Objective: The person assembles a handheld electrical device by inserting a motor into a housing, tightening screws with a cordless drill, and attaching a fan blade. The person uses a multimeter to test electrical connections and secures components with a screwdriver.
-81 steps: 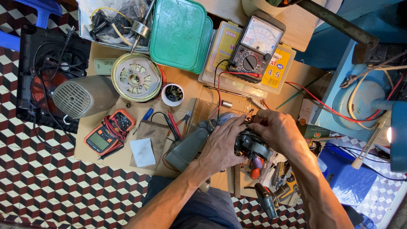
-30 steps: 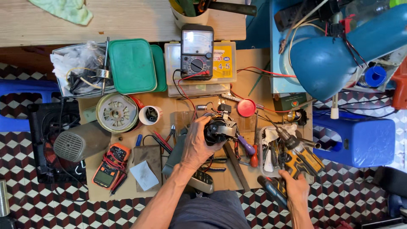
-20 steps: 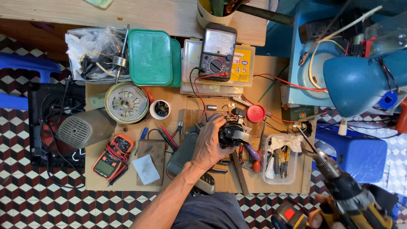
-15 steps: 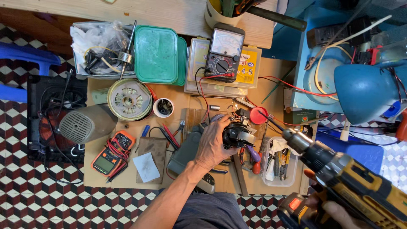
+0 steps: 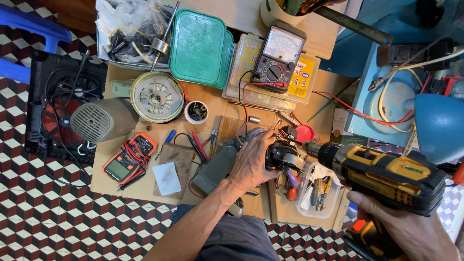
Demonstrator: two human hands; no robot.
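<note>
Your left hand (image 5: 251, 162) clamps the black motor part (image 5: 282, 157) mid-bench | your right hand (image 5: 411, 232) grips the yellow drill (image 5: 386, 176), chuck beside it | clear tray (image 5: 316, 195) holds screwdrivers | small cup (image 5: 196, 112) holds dark bits

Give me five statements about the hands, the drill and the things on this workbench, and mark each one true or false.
1. The right hand grips a yellow and black cordless drill. True.
2. The left hand rests on the orange digital multimeter. False: it holds a small black motor part; the orange meter lies apart, further left.
3. The drill's chuck points toward the motor part. True.
4. The green lidded box lies open. False: its lid is on.
5. An analog multimeter with red and black leads sits at the far side of the bench. True.
</note>
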